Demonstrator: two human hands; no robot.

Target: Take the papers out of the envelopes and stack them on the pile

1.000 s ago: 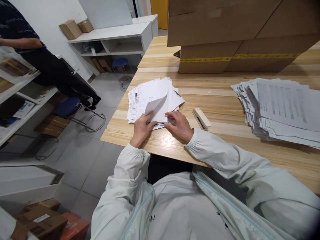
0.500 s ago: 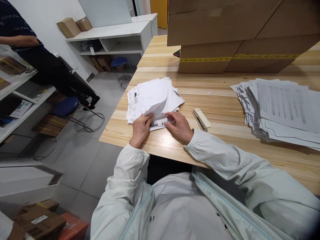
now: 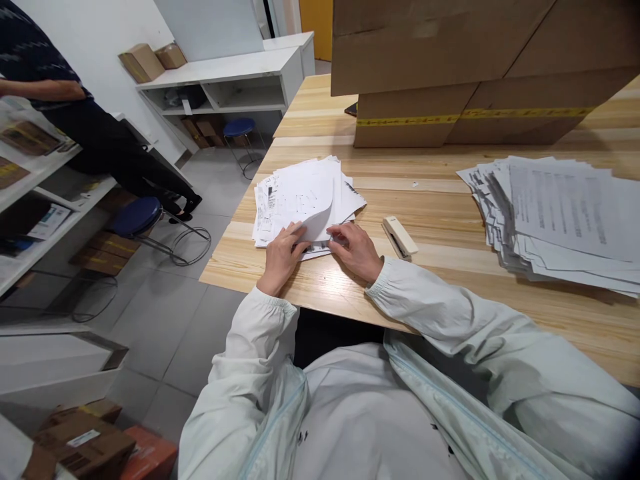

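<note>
A loose stack of printed paper sheets (image 3: 295,193) lies at the left corner of the wooden table. My left hand (image 3: 283,257) is closed on the near edge of the upper sheets, with its thumb beneath them. The top sheet (image 3: 317,217) bends upward along its right side. My right hand (image 3: 354,250) pinches the near right corner of the paper with curled fingers. Just right of that hand, a cream stapler (image 3: 400,237) rests on the wood.
A larger pile of printed sheets (image 3: 560,220) is at the right of the table (image 3: 425,293). Big cardboard boxes (image 3: 450,60) stand along its back. On the left are a blue stool (image 3: 136,217), white shelves (image 3: 250,63) and a standing person (image 3: 95,127).
The lifted top sheet has come down lower, covering more of the dark print near my hands. Both hands stay at the paper's near edge, and the view has shifted slightly.
</note>
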